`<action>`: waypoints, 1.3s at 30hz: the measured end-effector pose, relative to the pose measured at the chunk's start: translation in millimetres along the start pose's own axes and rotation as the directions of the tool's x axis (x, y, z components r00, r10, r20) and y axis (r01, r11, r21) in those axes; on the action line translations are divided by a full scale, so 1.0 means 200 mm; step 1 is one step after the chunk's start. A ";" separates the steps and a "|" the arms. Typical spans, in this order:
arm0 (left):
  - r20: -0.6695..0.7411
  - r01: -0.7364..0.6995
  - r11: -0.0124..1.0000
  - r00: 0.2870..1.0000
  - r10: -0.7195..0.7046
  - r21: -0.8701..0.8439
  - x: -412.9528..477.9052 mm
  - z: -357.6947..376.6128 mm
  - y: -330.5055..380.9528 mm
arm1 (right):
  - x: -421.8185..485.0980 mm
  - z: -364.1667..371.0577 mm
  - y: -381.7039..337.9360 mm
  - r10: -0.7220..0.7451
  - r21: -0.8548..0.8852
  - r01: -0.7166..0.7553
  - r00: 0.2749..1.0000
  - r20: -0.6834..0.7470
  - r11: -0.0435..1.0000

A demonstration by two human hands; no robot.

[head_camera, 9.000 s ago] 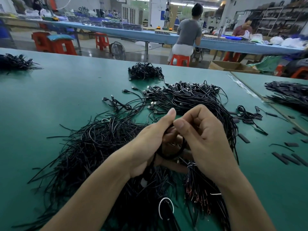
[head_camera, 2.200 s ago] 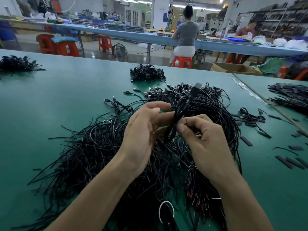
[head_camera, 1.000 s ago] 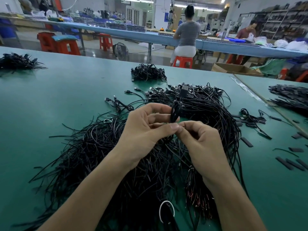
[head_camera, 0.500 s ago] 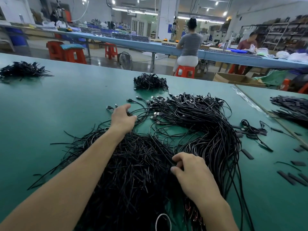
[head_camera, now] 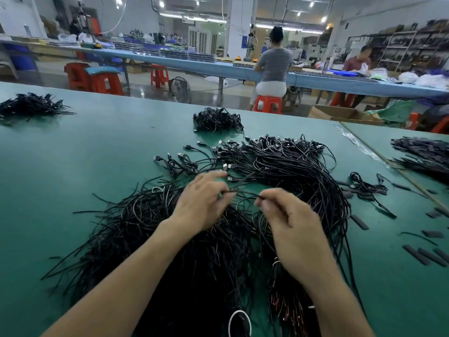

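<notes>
A large heap of loose black USB cables (head_camera: 279, 171) spreads over the green table (head_camera: 73, 171) in front of me. My left hand (head_camera: 202, 203) and my right hand (head_camera: 289, 222) hover above the heap, close together. Between them runs one thin black cable (head_camera: 244, 192), pinched by the fingertips of each hand. Its plug end lies toward the pile of connectors behind my left hand. Both hands are slightly blurred.
A small bundle of coiled cables (head_camera: 217, 120) lies farther back, another pile (head_camera: 29, 105) at the far left. Short black ties (head_camera: 422, 256) are scattered at the right, beside more cables (head_camera: 425, 154) on the neighbouring table. A white ring (head_camera: 239, 322) lies near me. People sit at a blue bench behind.
The bundle held a second ago is gone from my hands. Half a second ago the hands were apart, reaching into the heap; now they have come together with a single cable stretched between them.
</notes>
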State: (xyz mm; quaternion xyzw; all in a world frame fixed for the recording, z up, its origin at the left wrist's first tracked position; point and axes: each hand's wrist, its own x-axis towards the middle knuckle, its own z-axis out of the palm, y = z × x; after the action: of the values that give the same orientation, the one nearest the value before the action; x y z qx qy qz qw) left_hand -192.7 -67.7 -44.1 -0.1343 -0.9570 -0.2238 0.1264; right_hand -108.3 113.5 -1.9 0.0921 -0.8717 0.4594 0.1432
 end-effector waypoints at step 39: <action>0.479 0.140 0.886 0.872 0.101 -0.442 -0.28 -0.38 0.28 | 0.04 -0.02 0.07 0.003 0.188 0.070 0.932 -0.362 0.980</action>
State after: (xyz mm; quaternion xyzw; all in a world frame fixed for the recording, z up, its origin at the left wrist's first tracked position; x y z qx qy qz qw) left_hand -108.7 -66.0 25.8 -0.2026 -0.8772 -0.4057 -0.1579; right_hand -119.3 124.0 -7.9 0.0348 -0.7790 0.5502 0.2987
